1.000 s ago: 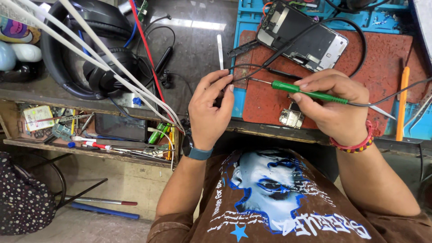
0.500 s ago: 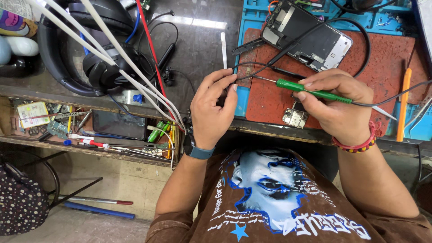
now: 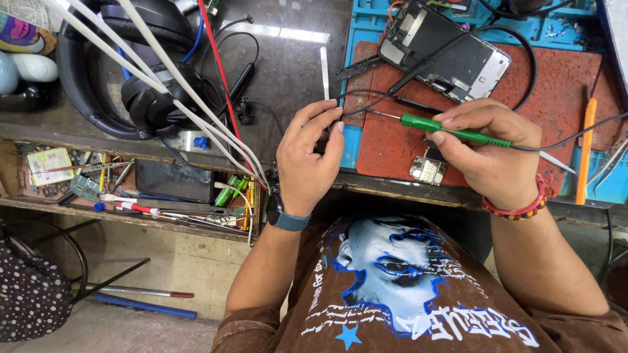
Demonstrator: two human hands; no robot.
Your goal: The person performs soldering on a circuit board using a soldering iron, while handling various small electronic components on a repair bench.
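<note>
My right hand (image 3: 487,153) grips a green-handled soldering iron (image 3: 451,131) whose thin metal tip points left toward my left hand (image 3: 309,157). The left hand's fingertips pinch a thin black wire (image 3: 366,98) at the edge of the red work mat (image 3: 556,85). A small circuit board (image 3: 428,168) lies on the mat under my right hand. An opened phone (image 3: 445,49) lies face up further back on the mat, with a black cable crossing it.
Black headphones (image 3: 140,91) and white and red cables (image 3: 190,111) crowd the dark bench on the left. An open drawer (image 3: 131,189) below holds small tools and parts. An orange pry tool (image 3: 584,150) lies at the right, beside a blue mat (image 3: 592,189).
The view has shifted slightly; both hands keep their grips, with the iron's tip staying close to the wire pinched by the left hand.
</note>
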